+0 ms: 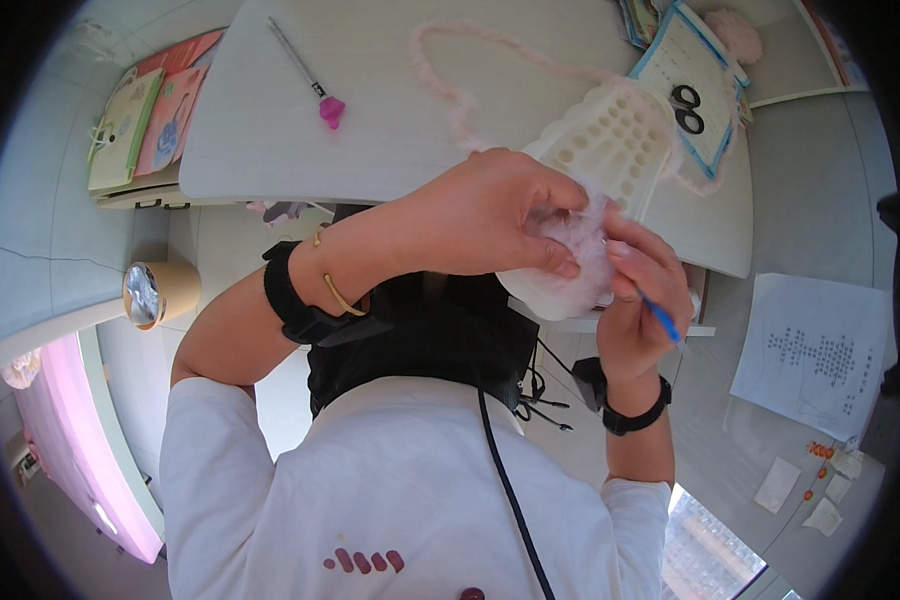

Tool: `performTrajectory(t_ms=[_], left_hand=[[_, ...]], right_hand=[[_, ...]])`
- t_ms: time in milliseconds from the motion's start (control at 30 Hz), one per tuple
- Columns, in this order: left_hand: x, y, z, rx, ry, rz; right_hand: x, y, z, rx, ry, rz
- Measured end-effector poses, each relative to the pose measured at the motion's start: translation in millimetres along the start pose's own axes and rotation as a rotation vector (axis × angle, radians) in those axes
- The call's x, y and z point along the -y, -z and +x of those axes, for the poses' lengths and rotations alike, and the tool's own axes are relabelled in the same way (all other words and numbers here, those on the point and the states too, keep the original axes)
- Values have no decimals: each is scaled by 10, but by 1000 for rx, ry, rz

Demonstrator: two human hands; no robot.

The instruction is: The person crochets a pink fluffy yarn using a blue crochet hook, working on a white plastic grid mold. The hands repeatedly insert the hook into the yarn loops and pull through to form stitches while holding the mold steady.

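My left hand (495, 210) grips a fluffy pink yarn piece (585, 247), pinched between thumb and fingers, against a white sole-shaped piece (607, 146) with rows of round holes. The far end of this piece extends over the white table, and its rounded near end shows below my left hand. In my right hand (645, 292) is a slim hook with a blue handle (660, 316), probably a crochet hook; its tip is hidden at the fluff. Pink fuzzy yarn (487, 37) loops across the table and over the perforated piece.
On the table (375, 135) lies a pen with a magenta topper (330, 111). Black-handled scissors (688, 109) rest on a blue-edged booklet (656, 64), beside a pink yarn ball (733, 36). Folders (131, 127) stand at left, above a round bin (172, 294). A black cable (506, 465) crosses my shirt.
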State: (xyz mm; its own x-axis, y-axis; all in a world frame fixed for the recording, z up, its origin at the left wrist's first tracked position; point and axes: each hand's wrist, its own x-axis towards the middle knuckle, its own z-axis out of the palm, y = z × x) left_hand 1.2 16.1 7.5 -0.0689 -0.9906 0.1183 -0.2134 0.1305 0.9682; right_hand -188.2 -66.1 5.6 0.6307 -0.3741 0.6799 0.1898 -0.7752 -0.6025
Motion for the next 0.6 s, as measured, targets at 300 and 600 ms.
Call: performTrajectory(t_ms=[300,600], left_hand=[[158,-12,-15,-408,-274,-25],[138,12,31,-151,-49,191]], right_hand=[[69,98,26,252,127,-355],[-56,110,25,186,427,-245]])
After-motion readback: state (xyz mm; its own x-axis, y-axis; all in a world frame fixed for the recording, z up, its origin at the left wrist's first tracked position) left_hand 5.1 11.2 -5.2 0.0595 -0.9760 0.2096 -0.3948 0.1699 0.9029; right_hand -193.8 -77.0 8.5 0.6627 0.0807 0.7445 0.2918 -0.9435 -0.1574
